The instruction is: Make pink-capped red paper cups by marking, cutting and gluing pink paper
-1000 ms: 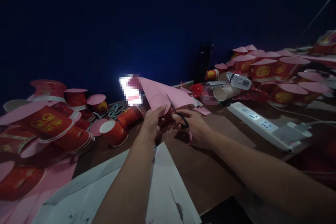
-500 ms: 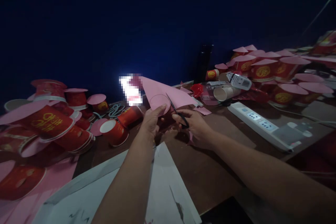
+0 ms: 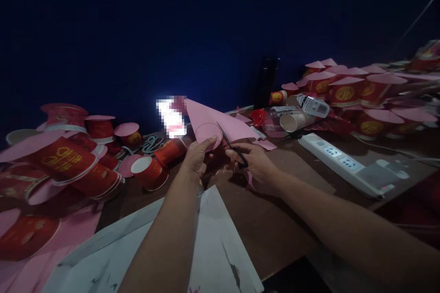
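My left hand (image 3: 195, 158) is closed around a red paper cup whose mouth is covered by a pink sheet of paper (image 3: 220, 121), with a round outline showing on the sheet. My right hand (image 3: 252, 160) grips black scissors (image 3: 232, 144), fingers through the handles, blades pointing up into the pink paper beside the cup's rim. Both hands are held just above the brown table (image 3: 275, 219), near its far middle.
Red printed cups (image 3: 65, 160) lie piled at the left, some capped with pink discs. More capped cups (image 3: 347, 91) crowd the back right, beside a stack of plain cups (image 3: 295, 121). A white power strip (image 3: 343, 162) lies at the right. White sheets (image 3: 213, 247) lie near me.
Almost nothing differs; my hands and the cup with paper have shifted very slightly left and down, with the scissors still at the paper.
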`<action>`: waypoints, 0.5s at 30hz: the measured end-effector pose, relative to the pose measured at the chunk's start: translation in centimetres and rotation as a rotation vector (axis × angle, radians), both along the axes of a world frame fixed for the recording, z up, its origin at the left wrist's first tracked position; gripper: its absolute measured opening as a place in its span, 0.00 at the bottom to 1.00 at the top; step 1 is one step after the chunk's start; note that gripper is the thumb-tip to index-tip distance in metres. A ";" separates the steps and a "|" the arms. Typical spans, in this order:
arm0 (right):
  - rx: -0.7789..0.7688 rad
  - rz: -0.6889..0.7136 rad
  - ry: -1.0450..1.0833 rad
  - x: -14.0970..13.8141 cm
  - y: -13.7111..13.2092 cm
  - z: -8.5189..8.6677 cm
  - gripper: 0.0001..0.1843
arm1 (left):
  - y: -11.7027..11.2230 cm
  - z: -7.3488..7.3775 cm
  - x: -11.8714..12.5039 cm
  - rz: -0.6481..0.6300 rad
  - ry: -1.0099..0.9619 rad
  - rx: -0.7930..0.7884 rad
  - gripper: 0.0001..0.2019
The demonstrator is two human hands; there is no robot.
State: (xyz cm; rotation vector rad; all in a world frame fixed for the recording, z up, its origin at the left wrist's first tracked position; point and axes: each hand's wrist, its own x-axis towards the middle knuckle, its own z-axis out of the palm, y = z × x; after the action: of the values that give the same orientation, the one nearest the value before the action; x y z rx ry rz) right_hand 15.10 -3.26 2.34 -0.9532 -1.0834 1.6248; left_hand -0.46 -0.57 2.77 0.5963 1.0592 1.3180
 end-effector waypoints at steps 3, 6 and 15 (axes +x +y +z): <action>0.010 0.001 0.013 0.0 0.1 0.0 0.18 | 0.0 0.0 -0.1 -0.014 0.036 0.018 0.18; 0.004 0.000 0.003 0.0 0.0 0.0 0.19 | -0.2 0.2 -0.1 -0.031 0.025 0.030 0.17; 0.019 0.041 -0.032 0.2 -0.1 0.4 0.20 | -0.5 0.7 -0.5 -0.051 0.040 0.045 0.13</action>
State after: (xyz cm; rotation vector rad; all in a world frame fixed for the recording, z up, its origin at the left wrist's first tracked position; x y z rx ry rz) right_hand 15.27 -3.36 2.77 -0.9534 -1.1450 1.6349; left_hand -0.93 -1.10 3.44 0.6813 1.0422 1.2927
